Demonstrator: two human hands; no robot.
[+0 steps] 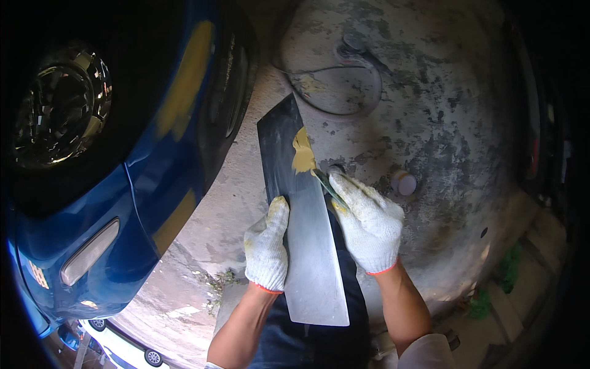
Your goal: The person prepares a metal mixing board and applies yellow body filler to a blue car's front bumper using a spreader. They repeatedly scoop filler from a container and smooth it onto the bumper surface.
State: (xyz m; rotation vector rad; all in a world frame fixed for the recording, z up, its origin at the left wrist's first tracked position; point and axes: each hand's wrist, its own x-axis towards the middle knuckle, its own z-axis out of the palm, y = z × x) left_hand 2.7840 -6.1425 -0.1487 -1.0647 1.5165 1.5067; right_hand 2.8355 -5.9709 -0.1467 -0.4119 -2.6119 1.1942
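Observation:
My left hand (pixel 268 243), in a white knit glove, is closed on the left edge of a long, flat grey board (pixel 316 264), its thumb on the top face. The board lies lengthwise in front of me, over my dark trousers. Yellow putty (pixel 303 152) sits in a smear near its right edge, toward the far end. In my right hand (pixel 372 222), also gloved and stained yellow at the fingers, is a thin, dark putty spreader (pixel 329 186). The spreader's tip meets the near end of the putty. The rest of the spreader is hidden by my fingers.
To the left stands a blue car (pixel 144 178) with yellow putty patches (pixel 187 80) on its bodywork. On the stained concrete floor (pixel 442 123) lie a round tool (pixel 353 46) with a looping hose and a small round container (pixel 404 182). A white car (pixel 129 347) shows at lower left.

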